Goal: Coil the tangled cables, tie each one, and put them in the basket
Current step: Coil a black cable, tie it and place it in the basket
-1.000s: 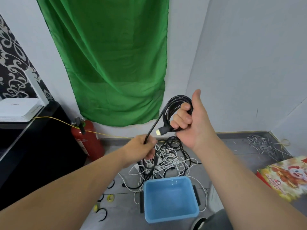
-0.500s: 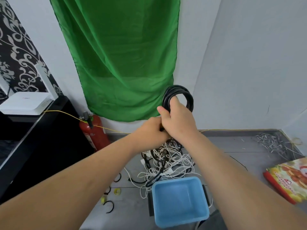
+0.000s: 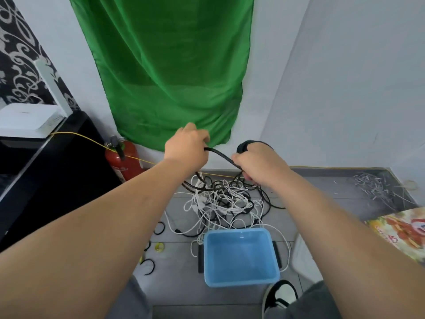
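My right hand (image 3: 257, 163) grips a coil of thick black cable (image 3: 245, 145), whose loops show above my fingers. A free stretch of that black cable (image 3: 219, 154) runs left to my left hand (image 3: 187, 145), which holds it with curled fingers. Below both hands a tangle of white and black cables (image 3: 224, 201) lies on the grey floor. A light blue basket (image 3: 240, 256) with nothing in it stands on the floor in front of the tangle, close to my feet.
Several black and yellow tie loops (image 3: 158, 227) lie on the floor left of the basket. A red fire extinguisher (image 3: 124, 161) stands by the wall beside a black cabinet (image 3: 46, 171). A colourful box (image 3: 402, 229) and a heap of grey scraps (image 3: 372, 187) are at right.
Both hands came down from in front of the green cloth. They were pressed together at the coil half a second ago; now my left hand has pulled away left, drawing a cable stretch out.
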The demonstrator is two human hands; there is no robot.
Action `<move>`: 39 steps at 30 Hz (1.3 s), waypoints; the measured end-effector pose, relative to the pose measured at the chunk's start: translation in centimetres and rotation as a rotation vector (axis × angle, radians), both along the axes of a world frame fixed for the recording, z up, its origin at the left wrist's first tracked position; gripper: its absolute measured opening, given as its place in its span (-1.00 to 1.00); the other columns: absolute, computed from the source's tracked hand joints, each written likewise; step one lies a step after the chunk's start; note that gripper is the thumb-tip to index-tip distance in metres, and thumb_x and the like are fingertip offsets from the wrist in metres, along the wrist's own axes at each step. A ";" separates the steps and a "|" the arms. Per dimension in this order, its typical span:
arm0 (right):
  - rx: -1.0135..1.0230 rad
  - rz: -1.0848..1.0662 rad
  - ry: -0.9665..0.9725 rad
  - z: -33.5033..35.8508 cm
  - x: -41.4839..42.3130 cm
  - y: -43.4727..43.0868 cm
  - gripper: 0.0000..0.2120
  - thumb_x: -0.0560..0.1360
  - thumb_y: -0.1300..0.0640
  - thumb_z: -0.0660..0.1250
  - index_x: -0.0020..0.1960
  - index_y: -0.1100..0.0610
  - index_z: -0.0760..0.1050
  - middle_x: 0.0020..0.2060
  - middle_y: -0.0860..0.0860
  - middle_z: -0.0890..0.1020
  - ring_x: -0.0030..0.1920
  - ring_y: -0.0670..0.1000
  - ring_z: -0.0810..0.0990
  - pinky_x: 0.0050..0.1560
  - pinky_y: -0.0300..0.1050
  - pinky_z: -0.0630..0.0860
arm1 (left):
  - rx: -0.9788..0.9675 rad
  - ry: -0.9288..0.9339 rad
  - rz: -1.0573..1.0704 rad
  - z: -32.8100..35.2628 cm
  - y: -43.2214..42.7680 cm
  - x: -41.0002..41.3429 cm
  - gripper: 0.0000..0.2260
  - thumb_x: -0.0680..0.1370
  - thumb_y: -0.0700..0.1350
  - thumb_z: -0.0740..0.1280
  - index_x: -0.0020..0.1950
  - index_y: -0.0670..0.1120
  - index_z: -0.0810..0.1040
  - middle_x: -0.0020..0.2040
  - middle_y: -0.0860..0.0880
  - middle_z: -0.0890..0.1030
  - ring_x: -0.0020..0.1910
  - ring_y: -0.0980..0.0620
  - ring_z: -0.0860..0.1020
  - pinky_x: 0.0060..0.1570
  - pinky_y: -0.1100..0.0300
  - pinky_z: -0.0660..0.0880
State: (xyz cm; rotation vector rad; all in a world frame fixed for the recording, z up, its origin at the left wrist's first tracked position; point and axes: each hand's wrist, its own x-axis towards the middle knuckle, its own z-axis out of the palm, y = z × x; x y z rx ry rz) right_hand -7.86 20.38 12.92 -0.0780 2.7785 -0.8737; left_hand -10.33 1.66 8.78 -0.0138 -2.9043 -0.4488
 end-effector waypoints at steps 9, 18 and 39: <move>-0.406 -0.013 -0.387 -2.5 0.4 1.8 -0.60 0.44 -0.22 0.41 -0.15 0.11 0.45 -0.58 -0.01 0.35 -0.56 0.02 0.29 -0.40 -0.13 0.30 | 0.526 -0.941 0.276 -0.4 2.4 0.2 -0.08 0.43 0.61 0.05 0.41 -0.14 0.39 -0.09 -0.32 0.70 -0.23 -0.21 0.74 -0.07 -0.07 0.68; -0.868 -0.137 -0.097 0.4 0.8 2.6 -0.49 0.50 -0.25 0.46 -0.31 0.06 0.29 -0.55 0.04 0.23 -0.54 0.01 0.17 -0.45 -0.13 0.16 | 1.261 -0.316 0.180 6.7 6.1 -1.2 -0.42 0.60 0.29 0.31 -0.12 -0.27 0.60 -0.19 -0.20 0.69 -0.24 -0.16 0.73 -0.07 -0.13 0.70; -0.721 -0.112 0.070 2.3 2.5 1.7 -0.48 0.65 -0.27 0.16 -0.27 0.13 0.32 -0.54 0.02 0.29 -0.52 0.02 0.28 -0.36 -0.06 0.29 | 1.462 -0.003 -0.121 9.9 5.5 0.6 -0.92 0.61 -0.32 0.35 0.06 -0.23 0.63 -0.05 -0.21 0.71 -0.01 -0.12 0.73 0.11 0.03 0.66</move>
